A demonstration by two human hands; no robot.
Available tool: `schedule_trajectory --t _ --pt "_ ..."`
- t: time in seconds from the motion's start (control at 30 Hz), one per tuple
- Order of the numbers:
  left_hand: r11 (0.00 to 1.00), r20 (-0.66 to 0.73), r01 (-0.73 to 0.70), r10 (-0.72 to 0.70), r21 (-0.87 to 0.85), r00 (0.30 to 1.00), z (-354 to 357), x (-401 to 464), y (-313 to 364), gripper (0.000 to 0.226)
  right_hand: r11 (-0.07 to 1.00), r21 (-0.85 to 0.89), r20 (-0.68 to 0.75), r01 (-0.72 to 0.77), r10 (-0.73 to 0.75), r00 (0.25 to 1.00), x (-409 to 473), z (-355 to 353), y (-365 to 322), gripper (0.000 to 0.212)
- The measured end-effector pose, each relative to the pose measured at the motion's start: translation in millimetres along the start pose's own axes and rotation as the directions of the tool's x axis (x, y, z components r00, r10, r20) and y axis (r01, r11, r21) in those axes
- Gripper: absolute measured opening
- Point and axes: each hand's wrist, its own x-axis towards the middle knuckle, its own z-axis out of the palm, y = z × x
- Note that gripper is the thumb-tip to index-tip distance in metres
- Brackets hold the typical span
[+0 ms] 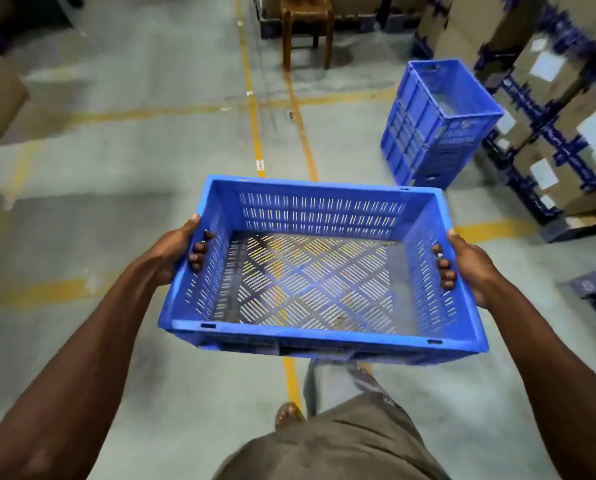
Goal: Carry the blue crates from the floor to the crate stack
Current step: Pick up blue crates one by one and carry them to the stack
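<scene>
Warehouse aisle, concrete floor with worn yellow lines crossing it.

Person carries one blue crate in front of the body, held off the floor at about waist level. Crate is empty, open side up, slotted walls and a slotted base with the floor lines showing through. It sits roughly level, long side facing the carrier.

Left hand clamps the crate's left short wall: palm outside, fingers curled over the rim and down the inner face. Right hand does the same on the right short wall, fingers hooked inside. Both hands closed tight on the crate, well apart, one at each end. Forearms bare.

Below the crate: brown shorts, one leg forward, a bare foot on the floor beside a yellow line.

Crate stack stands on the floor ahead and to the right, well apart from the carried crate. Several blue crates, one on another, top one open and appearing empty. Exact count unclear.

Just right of the stack, cardboard boxes with blue tape and white labels, piled on pallets. More boxes at the left edge. A brown wooden stool stands at the far end of the aisle.
</scene>
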Motion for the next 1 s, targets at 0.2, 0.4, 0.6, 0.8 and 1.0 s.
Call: schedule_trajectory --t 0.2,0.4,0.6,0.8,1.0 --pt "0.999 0.030 -0.048 0.047 0.010 0.998 -4.6 158.0 91.4 0.047 0.999 0.040 -0.099 0.026 -0.022 0.995 114.9 68.8 -60.1 0.045" --pt "0.996 0.008 -0.076 0.076 0.054 0.997 -4.1 291.5 208.0 0.046 0.997 0.066 -0.182 0.044 -0.032 0.983 230.7 129.4 -137.1 0.045" --pt "0.982 0.036 -0.160 0.157 0.102 0.987 3.7 405.0 333.3 0.049 0.990 0.101 -0.264 0.096 -0.067 0.962 324.6 175.5 -218.4 0.045" --pt "0.963 0.124 -0.210 0.190 0.168 0.974 39.5 560.2 435.1 0.050 0.978 0.155 -0.388 0.140 -0.070 0.919 436.0 213.3 -277.9 0.046" --pt "0.940 0.279 -0.224 0.149 0.259 0.949 106.5 699.4 552.4 0.051 0.965 0.213 -0.553 0.150 -0.007 0.833 518.5 229.3 -350.7 0.046"
